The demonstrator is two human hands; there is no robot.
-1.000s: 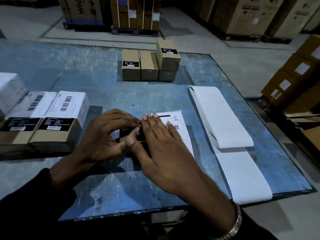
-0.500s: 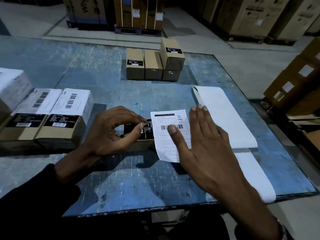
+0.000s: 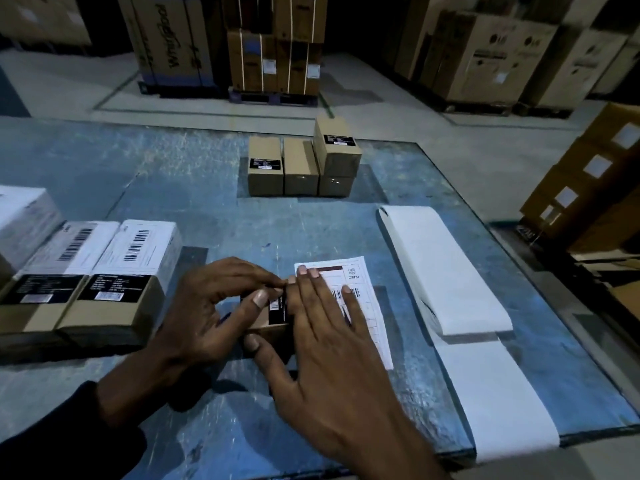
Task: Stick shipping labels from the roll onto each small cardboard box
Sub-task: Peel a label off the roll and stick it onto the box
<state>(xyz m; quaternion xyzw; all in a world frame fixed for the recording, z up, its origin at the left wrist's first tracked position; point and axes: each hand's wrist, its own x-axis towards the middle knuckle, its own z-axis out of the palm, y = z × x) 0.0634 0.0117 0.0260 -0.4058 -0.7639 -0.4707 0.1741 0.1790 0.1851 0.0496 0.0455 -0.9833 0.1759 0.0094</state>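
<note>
A small cardboard box [image 3: 273, 329] with a black sticker lies in the middle of the blue table [image 3: 214, 209]. A white shipping label [image 3: 367, 299] lies across its top and overhangs to the right. My left hand [image 3: 204, 313] grips the box's left end with curled fingers and thumb. My right hand [image 3: 322, 337] lies flat on the label, fingers straight, pressing it down. The folded strip of white labels [image 3: 446, 271] lies to the right and trails over the table's front edge.
Two small boxes with white labels [image 3: 114, 271] sit at the left, beside a white-topped box [image 3: 24, 220]. Several bare small boxes [image 3: 301, 164] stand at the table's far middle. Large cartons [image 3: 585, 188] stand to the right and on pallets behind.
My right hand swept right off the label half a second ago, then came back left. It now covers the label's left part again. My left hand kept its grip on the box.
</note>
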